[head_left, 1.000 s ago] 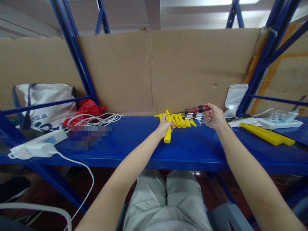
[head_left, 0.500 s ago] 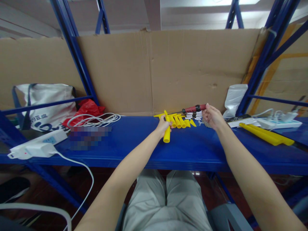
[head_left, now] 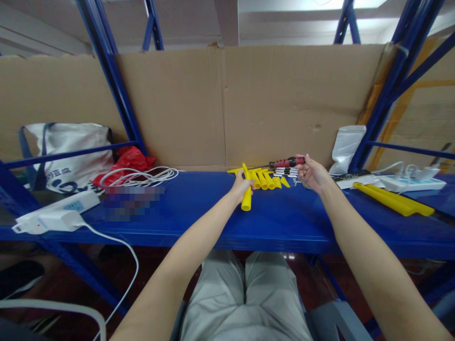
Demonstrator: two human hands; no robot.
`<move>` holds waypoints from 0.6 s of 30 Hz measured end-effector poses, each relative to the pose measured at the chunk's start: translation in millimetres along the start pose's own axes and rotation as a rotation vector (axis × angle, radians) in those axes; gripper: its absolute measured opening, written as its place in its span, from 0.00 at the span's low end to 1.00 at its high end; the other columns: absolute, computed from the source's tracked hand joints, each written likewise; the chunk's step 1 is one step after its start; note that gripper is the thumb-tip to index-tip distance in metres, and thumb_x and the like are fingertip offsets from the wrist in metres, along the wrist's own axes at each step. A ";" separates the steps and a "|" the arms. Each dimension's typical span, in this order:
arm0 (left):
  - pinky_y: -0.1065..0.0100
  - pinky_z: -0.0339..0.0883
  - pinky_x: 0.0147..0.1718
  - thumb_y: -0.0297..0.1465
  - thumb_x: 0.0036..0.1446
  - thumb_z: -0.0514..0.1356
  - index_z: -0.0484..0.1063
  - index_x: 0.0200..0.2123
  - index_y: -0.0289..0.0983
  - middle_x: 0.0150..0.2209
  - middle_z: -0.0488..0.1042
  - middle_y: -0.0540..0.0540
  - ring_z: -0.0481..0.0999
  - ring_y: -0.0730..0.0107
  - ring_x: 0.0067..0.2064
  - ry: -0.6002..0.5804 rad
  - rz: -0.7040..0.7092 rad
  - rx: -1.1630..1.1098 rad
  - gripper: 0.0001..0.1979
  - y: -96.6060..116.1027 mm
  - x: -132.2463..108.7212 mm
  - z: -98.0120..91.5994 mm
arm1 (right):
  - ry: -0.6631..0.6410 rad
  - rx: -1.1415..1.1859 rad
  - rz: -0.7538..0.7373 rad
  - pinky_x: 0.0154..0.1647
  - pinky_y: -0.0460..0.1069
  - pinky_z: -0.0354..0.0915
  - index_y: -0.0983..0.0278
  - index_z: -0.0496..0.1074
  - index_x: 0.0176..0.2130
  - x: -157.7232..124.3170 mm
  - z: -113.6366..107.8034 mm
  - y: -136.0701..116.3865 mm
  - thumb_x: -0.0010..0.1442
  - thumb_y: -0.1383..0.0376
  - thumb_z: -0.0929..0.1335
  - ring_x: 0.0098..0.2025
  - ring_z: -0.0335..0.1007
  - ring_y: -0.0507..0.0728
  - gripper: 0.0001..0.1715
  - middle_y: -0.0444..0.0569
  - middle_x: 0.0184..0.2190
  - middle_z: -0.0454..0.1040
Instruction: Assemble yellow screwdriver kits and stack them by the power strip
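Observation:
My left hand (head_left: 241, 187) is closed around a yellow plastic tube (head_left: 246, 201), whose round end points toward me. My right hand (head_left: 313, 173) grips the end of a red and black screwdriver (head_left: 287, 162) between its fingers. The screwdriver lies nearly level, its thin shaft running left to the top of the yellow tube; whether the tip touches a screw is too small to tell. Beyond my left hand several more yellow tubes (head_left: 263, 180) lie in a row beside small yellow pieces (head_left: 284, 182). White and black slim items (head_left: 285, 172) sit under the screwdriver handle.
Cardboard (head_left: 170, 109) stands along the back of the blue table (head_left: 199, 213). To the right are long yellow parts (head_left: 394, 199), a power strip (head_left: 412, 182) and a white pouch (head_left: 348, 147). On the left are a coiled cable (head_left: 142, 176), a red bag (head_left: 131, 158) and a white adapter (head_left: 59, 221).
The fingers of my right hand have shifted and loosened slightly at the screwdriver's handle end. My left hand and the yellow tube stay in place.

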State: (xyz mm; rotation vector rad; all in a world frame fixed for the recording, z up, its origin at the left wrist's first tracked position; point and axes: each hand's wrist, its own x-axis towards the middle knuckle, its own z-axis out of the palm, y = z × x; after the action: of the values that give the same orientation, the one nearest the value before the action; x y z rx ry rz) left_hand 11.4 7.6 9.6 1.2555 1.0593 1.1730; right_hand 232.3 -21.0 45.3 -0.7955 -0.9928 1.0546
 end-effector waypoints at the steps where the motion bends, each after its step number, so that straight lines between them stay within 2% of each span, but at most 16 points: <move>1: 0.79 0.57 0.15 0.13 0.50 0.51 0.48 0.59 0.43 0.29 0.66 0.53 0.65 0.81 0.19 0.006 -0.008 -0.002 0.36 0.3 0.2 -0.3 | 0.003 0.012 0.010 0.14 0.41 0.60 0.63 0.69 0.32 -0.5 1.3 -0.4 0.58 0.58 0.69 0.14 0.62 0.47 0.11 0.44 0.19 0.73; 4: 0.79 0.57 0.16 0.14 0.51 0.52 0.48 0.59 0.44 0.30 0.66 0.54 0.66 0.81 0.19 0.005 -0.013 0.002 0.35 0.6 0.3 -0.9 | 0.003 0.011 -0.027 0.14 0.41 0.61 0.64 0.66 0.28 -0.3 2.3 1.0 0.56 0.59 0.71 0.14 0.61 0.46 0.13 0.44 0.21 0.74; 7: 0.79 0.57 0.16 0.15 0.51 0.53 0.48 0.60 0.45 0.30 0.66 0.53 0.66 0.81 0.19 0.003 -0.006 0.002 0.36 0.2 0.0 -1.0 | -0.031 -0.053 -0.106 0.11 0.41 0.54 0.63 0.63 0.25 2.2 -0.4 5.0 0.52 0.55 0.73 0.11 0.56 0.46 0.19 0.40 0.14 0.67; 10: 0.79 0.58 0.16 0.16 0.50 0.53 0.48 0.59 0.45 0.30 0.67 0.53 0.65 0.80 0.19 0.006 -0.008 0.001 0.35 0.0 -0.4 -0.9 | -0.023 -0.073 -0.159 0.10 0.40 0.51 0.63 0.61 0.24 5.6 -3.1 8.6 0.49 0.53 0.74 0.11 0.55 0.45 0.23 0.39 0.14 0.64; 14: 0.79 0.58 0.15 0.16 0.50 0.53 0.50 0.58 0.45 0.30 0.67 0.53 0.66 0.80 0.19 -0.007 0.007 0.013 0.34 0.2 -0.8 -0.1 | 0.042 -0.052 -0.150 0.10 0.41 0.52 0.63 0.61 0.23 10.0 -5.5 10.4 0.50 0.54 0.73 0.11 0.55 0.46 0.21 0.40 0.14 0.65; 18: 0.78 0.59 0.16 0.16 0.50 0.52 0.49 0.59 0.46 0.32 0.68 0.52 0.66 0.80 0.19 -0.013 0.002 0.038 0.35 0.3 -1.2 0.9 | 0.075 -0.044 -0.106 0.09 0.41 0.50 0.62 0.66 0.27 10.8 -8.4 9.2 0.53 0.57 0.71 0.11 0.53 0.46 0.14 0.39 0.11 0.62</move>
State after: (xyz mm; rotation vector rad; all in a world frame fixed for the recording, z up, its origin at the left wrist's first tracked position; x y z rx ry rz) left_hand 12.1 6.3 9.9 1.2928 1.0754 1.1496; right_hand 239.0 -8.5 36.9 -0.8037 -0.9867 0.9083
